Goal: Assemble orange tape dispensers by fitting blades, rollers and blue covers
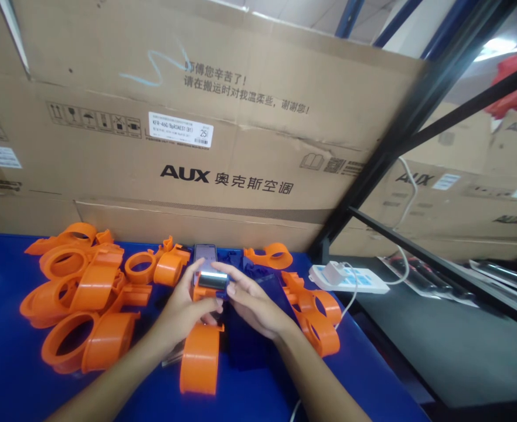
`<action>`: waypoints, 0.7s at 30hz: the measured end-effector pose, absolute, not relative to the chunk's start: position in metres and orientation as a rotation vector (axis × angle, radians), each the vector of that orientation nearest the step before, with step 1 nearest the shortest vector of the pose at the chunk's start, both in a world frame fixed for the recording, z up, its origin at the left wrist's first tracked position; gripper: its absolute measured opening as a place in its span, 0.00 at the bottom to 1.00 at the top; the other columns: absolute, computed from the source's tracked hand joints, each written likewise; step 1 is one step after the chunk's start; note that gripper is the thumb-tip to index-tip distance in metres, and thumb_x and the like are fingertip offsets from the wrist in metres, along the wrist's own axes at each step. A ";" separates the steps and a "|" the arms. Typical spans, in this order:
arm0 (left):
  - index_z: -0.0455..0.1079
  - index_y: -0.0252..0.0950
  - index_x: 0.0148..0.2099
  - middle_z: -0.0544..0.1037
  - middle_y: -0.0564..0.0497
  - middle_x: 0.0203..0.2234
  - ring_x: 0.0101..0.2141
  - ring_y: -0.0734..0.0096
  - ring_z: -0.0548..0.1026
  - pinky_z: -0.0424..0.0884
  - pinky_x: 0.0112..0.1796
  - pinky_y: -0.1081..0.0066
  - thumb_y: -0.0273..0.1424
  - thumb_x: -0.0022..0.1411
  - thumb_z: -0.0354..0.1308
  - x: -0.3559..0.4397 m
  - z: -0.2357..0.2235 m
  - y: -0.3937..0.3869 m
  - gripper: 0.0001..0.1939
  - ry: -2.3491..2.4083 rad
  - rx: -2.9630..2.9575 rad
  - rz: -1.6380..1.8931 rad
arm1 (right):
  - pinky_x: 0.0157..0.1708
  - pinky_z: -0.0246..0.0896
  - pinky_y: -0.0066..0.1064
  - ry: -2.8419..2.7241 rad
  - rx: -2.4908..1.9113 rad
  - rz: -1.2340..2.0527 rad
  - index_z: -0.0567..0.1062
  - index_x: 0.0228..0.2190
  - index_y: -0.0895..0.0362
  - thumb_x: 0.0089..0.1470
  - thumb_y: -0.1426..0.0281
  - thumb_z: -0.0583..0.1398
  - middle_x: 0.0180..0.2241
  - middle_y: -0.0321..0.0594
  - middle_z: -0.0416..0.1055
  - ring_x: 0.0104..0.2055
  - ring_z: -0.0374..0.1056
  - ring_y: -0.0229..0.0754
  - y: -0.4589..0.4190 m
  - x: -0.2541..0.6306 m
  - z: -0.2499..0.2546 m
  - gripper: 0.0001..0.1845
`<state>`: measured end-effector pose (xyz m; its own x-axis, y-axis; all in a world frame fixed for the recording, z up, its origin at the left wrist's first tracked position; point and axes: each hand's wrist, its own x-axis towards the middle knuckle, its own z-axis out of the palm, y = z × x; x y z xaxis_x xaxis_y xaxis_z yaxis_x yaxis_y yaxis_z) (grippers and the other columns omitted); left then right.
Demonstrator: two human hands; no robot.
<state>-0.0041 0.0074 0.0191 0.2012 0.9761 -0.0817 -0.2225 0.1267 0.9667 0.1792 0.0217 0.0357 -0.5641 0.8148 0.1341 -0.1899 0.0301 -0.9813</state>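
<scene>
My left hand (188, 302) and my right hand (254, 302) meet over the middle of the blue table. Between their fingers is an orange tape dispenser (201, 291) with a shiny toothed metal blade (213, 279) across its top. My left fingers and thumb wrap its left side, and my right fingers close on the blade's right end. Just below sits a wide orange ring (200, 360); my left hand hides whether it joins the held piece. A small dark blue part shows by my right fingertips. Behind the blade a phone (204, 252) leans near the carton.
Several orange tape dispensers (98, 281) are heaped at left, with others (317, 316) at right. Dark blue pieces (252, 328) lie beside my right hand. A white power strip (350, 278) with a cable stands at the right edge. A large carton (241, 146) walls off the back.
</scene>
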 end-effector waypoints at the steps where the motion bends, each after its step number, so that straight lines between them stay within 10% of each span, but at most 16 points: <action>1: 0.44 0.40 0.75 0.82 0.50 0.27 0.21 0.67 0.79 0.75 0.25 0.71 0.31 0.53 0.71 -0.004 0.020 0.006 0.55 0.939 1.045 1.077 | 0.40 0.68 0.35 -1.519 -0.647 1.676 0.67 0.61 0.48 0.60 0.52 0.64 0.47 0.43 0.74 0.37 0.69 0.41 0.022 0.179 0.035 0.32; 10: 0.58 0.47 0.69 0.74 0.40 0.59 0.37 0.59 0.85 0.80 0.34 0.67 0.28 0.50 0.75 0.002 0.021 -0.004 0.48 0.706 0.962 1.020 | 0.46 0.69 0.36 -1.349 -0.647 1.609 0.71 0.52 0.50 0.50 0.53 0.71 0.49 0.45 0.73 0.50 0.71 0.49 0.015 0.170 0.035 0.32; 21: 0.68 0.37 0.64 0.80 0.44 0.42 0.37 0.61 0.82 0.80 0.30 0.69 0.39 0.60 0.69 0.002 0.020 0.002 0.32 0.774 1.069 1.082 | 0.44 0.69 0.36 -1.440 -0.807 1.300 0.69 0.49 0.50 0.62 0.50 0.61 0.38 0.39 0.73 0.41 0.73 0.45 0.026 0.167 0.020 0.22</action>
<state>0.0023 0.0023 0.0201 0.3103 0.9506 0.0016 -0.3059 0.0983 0.9470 0.1673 0.0255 0.0197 -0.2837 0.9301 0.2332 -0.1377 0.2012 -0.9698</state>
